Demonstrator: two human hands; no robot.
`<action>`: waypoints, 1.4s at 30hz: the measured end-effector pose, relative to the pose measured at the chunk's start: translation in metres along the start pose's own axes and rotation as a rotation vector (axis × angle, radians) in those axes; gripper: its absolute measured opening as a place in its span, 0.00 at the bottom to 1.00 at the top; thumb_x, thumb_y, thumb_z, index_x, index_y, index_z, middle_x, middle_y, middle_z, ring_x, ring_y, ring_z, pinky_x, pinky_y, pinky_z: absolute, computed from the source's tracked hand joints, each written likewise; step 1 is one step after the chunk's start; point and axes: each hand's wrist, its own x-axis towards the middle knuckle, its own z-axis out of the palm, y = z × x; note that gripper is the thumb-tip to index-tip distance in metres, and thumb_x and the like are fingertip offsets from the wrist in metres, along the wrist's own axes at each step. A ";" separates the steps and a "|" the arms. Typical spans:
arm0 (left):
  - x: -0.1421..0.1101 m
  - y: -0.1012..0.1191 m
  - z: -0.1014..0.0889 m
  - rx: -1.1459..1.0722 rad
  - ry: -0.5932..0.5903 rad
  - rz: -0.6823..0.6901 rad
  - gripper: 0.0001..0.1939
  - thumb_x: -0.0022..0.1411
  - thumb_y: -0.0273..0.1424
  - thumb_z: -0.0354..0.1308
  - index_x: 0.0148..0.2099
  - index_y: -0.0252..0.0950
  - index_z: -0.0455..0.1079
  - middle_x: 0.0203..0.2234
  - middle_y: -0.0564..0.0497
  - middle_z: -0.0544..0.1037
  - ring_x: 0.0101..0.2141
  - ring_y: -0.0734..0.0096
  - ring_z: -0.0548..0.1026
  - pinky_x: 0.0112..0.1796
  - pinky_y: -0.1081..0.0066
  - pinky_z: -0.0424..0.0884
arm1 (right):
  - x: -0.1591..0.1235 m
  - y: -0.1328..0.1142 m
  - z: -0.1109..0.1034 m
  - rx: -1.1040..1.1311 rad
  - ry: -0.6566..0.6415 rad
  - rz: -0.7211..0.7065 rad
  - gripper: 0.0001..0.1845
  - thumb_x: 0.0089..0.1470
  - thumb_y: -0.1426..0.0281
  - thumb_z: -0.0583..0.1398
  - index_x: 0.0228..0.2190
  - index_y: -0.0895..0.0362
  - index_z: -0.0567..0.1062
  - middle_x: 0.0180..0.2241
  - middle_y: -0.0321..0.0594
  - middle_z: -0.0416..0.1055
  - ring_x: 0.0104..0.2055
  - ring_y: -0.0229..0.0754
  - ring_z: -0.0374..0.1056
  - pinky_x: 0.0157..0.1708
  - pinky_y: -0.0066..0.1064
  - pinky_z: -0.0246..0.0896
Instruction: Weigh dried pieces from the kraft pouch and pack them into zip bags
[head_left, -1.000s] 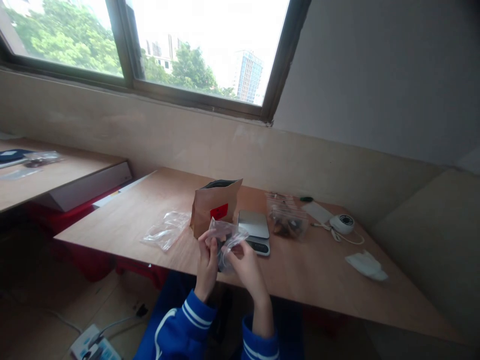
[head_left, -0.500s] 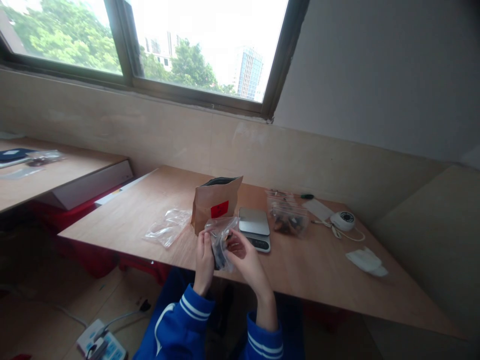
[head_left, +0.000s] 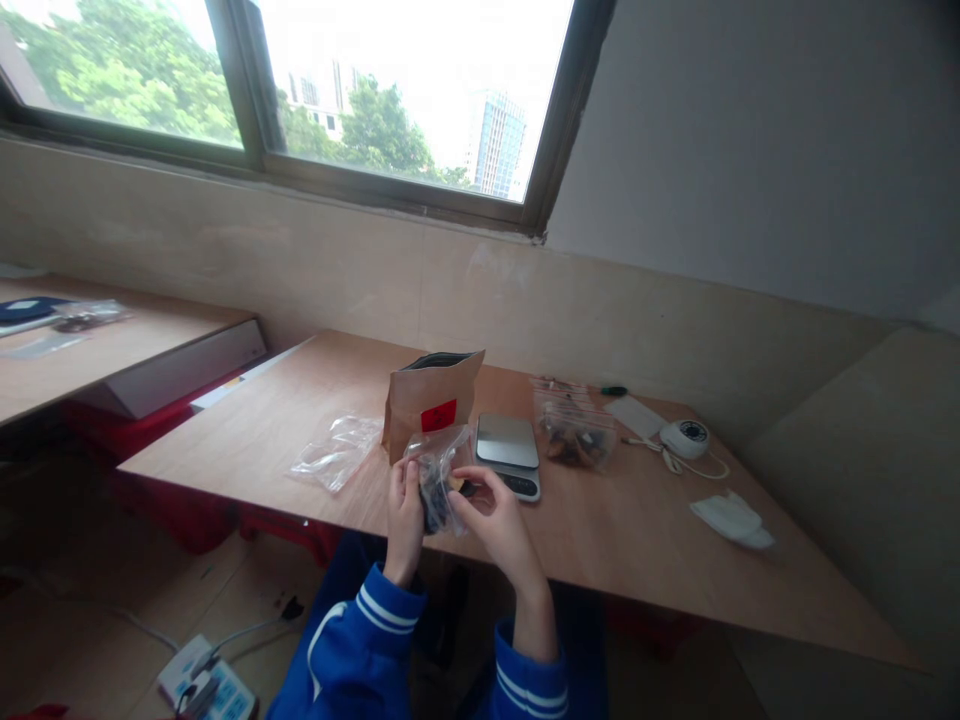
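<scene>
Between the fingers of the left hand [head_left: 405, 512] and those of the right hand [head_left: 496, 520] is one clear plastic bag [head_left: 441, 450], held up at the near edge of one wooden table [head_left: 637, 545]. The left fingers are closed on the bag's left side, thumb against the front. The right thumb and forefinger are bent nearly together around one small dark-and-tan piece [head_left: 459, 484] at the bag's right side; whether it is inside or outside cannot be told. Dark contents show through the plastic, too jumbled to count. Just beyond the left fingertips stands one brown paper bag [head_left: 409, 408], its top open, with one red label [head_left: 439, 415]. To the left of the fingers lies one flat clear bag [head_left: 337, 455]. Just beyond the right fingers sits one scale [head_left: 508, 442]; farther right are clear bags of dark pieces [head_left: 576, 437], one white camera [head_left: 684, 438] and one crumpled white cloth [head_left: 732, 520].
</scene>
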 end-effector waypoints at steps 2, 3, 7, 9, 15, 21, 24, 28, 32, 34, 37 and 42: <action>0.001 -0.002 0.000 -0.017 0.020 -0.027 0.22 0.57 0.49 0.54 0.43 0.35 0.68 0.32 0.50 0.75 0.36 0.65 0.74 0.40 0.66 0.68 | 0.000 0.000 -0.001 0.001 0.018 -0.012 0.14 0.48 0.67 0.63 0.39 0.56 0.74 0.41 0.42 0.74 0.41 0.43 0.71 0.41 0.33 0.69; 0.001 -0.003 0.000 -0.030 0.018 -0.042 0.23 0.58 0.49 0.54 0.44 0.35 0.68 0.33 0.49 0.76 0.37 0.64 0.75 0.40 0.65 0.68 | -0.001 0.001 -0.002 -0.001 0.028 -0.020 0.14 0.48 0.67 0.63 0.39 0.57 0.74 0.40 0.42 0.75 0.42 0.44 0.71 0.43 0.34 0.68; 0.001 -0.004 0.000 -0.042 0.008 -0.076 0.24 0.59 0.49 0.51 0.46 0.35 0.68 0.37 0.47 0.76 0.40 0.62 0.74 0.43 0.64 0.68 | -0.001 0.001 -0.003 0.004 0.061 -0.032 0.14 0.47 0.68 0.63 0.39 0.57 0.74 0.40 0.43 0.75 0.43 0.44 0.72 0.44 0.35 0.68; 0.000 -0.003 0.000 -0.023 0.023 -0.073 0.23 0.60 0.49 0.51 0.46 0.35 0.68 0.37 0.47 0.76 0.41 0.62 0.74 0.43 0.64 0.68 | 0.000 0.002 -0.003 0.014 0.080 -0.031 0.14 0.47 0.68 0.64 0.38 0.57 0.74 0.40 0.43 0.75 0.43 0.44 0.72 0.43 0.35 0.69; -0.002 0.003 0.000 0.037 0.069 -0.037 0.22 0.60 0.49 0.51 0.46 0.38 0.69 0.38 0.49 0.76 0.41 0.63 0.74 0.43 0.65 0.69 | 0.003 0.004 -0.005 0.082 0.204 -0.046 0.15 0.46 0.67 0.65 0.38 0.56 0.74 0.41 0.43 0.75 0.45 0.45 0.71 0.46 0.37 0.67; 0.001 0.004 -0.001 0.017 0.094 -0.042 0.22 0.61 0.47 0.50 0.46 0.35 0.69 0.37 0.47 0.76 0.41 0.62 0.74 0.43 0.64 0.68 | 0.003 0.009 -0.011 0.166 0.330 -0.067 0.17 0.46 0.66 0.65 0.39 0.57 0.73 0.43 0.44 0.74 0.49 0.46 0.68 0.50 0.40 0.64; 0.004 0.001 -0.003 0.011 0.101 -0.033 0.22 0.61 0.48 0.49 0.44 0.35 0.70 0.38 0.47 0.76 0.41 0.61 0.74 0.43 0.63 0.68 | 0.008 0.010 -0.012 0.184 0.422 -0.094 0.18 0.46 0.64 0.65 0.40 0.57 0.72 0.44 0.45 0.73 0.48 0.46 0.68 0.49 0.40 0.64; 0.010 -0.003 -0.009 0.003 0.119 -0.064 0.22 0.60 0.48 0.50 0.45 0.36 0.70 0.39 0.47 0.76 0.43 0.60 0.73 0.45 0.61 0.67 | 0.035 -0.011 -0.008 0.191 0.490 -0.193 0.19 0.47 0.64 0.64 0.40 0.58 0.72 0.44 0.46 0.72 0.48 0.46 0.69 0.50 0.40 0.63; 0.012 0.001 -0.013 0.005 0.132 -0.096 0.21 0.61 0.46 0.49 0.47 0.36 0.69 0.37 0.47 0.76 0.40 0.61 0.74 0.43 0.61 0.68 | 0.078 -0.051 0.002 0.112 0.463 -0.390 0.17 0.49 0.64 0.63 0.40 0.58 0.71 0.43 0.46 0.73 0.47 0.44 0.69 0.47 0.36 0.65; 0.012 0.008 -0.013 0.005 0.137 -0.100 0.20 0.61 0.45 0.50 0.46 0.36 0.70 0.35 0.47 0.77 0.37 0.62 0.75 0.40 0.62 0.69 | 0.098 -0.067 0.008 0.060 0.427 -0.464 0.16 0.50 0.65 0.62 0.41 0.58 0.71 0.42 0.45 0.73 0.44 0.42 0.70 0.45 0.34 0.66; 0.012 0.021 -0.013 -0.012 0.148 -0.103 0.19 0.59 0.44 0.51 0.44 0.35 0.70 0.30 0.49 0.77 0.34 0.63 0.75 0.37 0.63 0.71 | 0.121 -0.073 0.015 -0.047 0.340 -0.555 0.13 0.51 0.67 0.61 0.40 0.57 0.71 0.42 0.43 0.73 0.42 0.41 0.71 0.45 0.33 0.66; 0.014 0.028 -0.015 -0.032 0.157 -0.117 0.18 0.58 0.43 0.52 0.42 0.35 0.70 0.27 0.50 0.76 0.29 0.65 0.75 0.32 0.65 0.71 | 0.130 -0.059 0.022 -0.284 0.234 -0.658 0.10 0.54 0.70 0.58 0.40 0.56 0.72 0.41 0.42 0.72 0.45 0.41 0.68 0.49 0.34 0.63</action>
